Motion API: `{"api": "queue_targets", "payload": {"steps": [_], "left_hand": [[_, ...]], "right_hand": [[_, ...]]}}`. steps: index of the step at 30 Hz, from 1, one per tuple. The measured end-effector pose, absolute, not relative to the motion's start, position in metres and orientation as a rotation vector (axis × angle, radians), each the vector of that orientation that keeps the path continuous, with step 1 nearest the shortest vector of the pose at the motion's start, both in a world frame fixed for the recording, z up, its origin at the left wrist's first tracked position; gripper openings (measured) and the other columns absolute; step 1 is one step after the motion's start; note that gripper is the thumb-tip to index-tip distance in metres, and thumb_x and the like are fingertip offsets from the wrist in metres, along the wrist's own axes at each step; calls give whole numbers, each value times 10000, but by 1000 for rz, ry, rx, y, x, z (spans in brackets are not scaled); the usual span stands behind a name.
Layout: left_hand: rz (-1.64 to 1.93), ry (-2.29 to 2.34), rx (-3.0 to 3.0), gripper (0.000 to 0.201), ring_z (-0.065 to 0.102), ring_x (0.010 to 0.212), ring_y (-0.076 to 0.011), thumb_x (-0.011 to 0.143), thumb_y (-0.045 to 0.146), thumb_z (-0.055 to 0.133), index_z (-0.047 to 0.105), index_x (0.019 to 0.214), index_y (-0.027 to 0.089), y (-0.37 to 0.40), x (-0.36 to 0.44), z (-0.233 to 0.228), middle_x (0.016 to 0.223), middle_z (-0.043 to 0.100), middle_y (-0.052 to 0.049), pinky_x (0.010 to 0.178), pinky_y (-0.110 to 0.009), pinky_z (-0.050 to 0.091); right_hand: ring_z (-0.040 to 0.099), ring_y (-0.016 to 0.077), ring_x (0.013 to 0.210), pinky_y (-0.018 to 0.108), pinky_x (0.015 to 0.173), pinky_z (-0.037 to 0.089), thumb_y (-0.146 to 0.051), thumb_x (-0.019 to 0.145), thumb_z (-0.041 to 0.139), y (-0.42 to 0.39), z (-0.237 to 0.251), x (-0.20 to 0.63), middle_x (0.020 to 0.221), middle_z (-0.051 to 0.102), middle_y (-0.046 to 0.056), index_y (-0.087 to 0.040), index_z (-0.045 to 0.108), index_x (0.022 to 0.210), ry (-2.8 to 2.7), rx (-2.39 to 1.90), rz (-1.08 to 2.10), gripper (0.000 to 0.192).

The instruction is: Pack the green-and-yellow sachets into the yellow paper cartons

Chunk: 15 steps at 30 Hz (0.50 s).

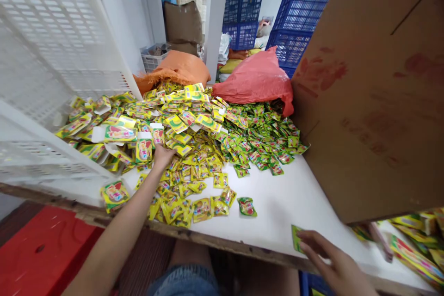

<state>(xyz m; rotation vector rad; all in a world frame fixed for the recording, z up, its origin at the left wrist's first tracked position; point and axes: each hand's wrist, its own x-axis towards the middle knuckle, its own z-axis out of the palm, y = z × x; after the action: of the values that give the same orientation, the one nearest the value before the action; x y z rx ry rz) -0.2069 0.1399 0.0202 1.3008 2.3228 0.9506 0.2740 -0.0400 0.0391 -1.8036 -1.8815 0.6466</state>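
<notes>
1. Presently, in the head view: left hand [164,156], reaching into the pile, fingers at the lower end of a small carton [157,135] with a white end flap; whether they pinch it or merely touch it, I cannot tell.
2. Right hand [331,256], over the front edge of the white table [277,194]; thumb and fingers pinching a green sachet [296,238] by its near side.
3. Yellow cartons [120,133], heaped at left, beside a white crate [65,23].
4. Yellow sachets [202,210], loose, spread from the heap to the table's front edge.
5. Green sachets [255,141], massed right of the heap, before a red sack [256,76].
6. Red-and-green sachet [247,206], single, just beside the yellow ones.
7. Orange sack [182,67], behind the cartons.
8. Cardboard box [374,101], large, on the right.
9. Blue crates [298,14], stacked, in the background.
10. Red stool [41,249], lower left.
</notes>
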Motion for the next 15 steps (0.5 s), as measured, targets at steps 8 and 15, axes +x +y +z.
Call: {"api": "queue_targets", "payload": {"steps": [8,15], "left_hand": [[871,2369,1227,945,526,1061,-432,522,613,667,327,1216,68,167,-175,24,1143,555,-302,834,-488,403],[973,2259,1075,805,560,976,-421,487,345,737,360,1152,93,172,-175,31,1067,588,-252,776,-471,418]], "right_hand": [[578,236,847,362,774,441,-285,826,436,22,15,146,917,645,77,-201,594,896,-1949,-1655,482,192],[513,325,941,434,816,370,-165,670,607,53,-2,74,980,617,145,-130,574,1067,-1915,-1699,434,400]]}}
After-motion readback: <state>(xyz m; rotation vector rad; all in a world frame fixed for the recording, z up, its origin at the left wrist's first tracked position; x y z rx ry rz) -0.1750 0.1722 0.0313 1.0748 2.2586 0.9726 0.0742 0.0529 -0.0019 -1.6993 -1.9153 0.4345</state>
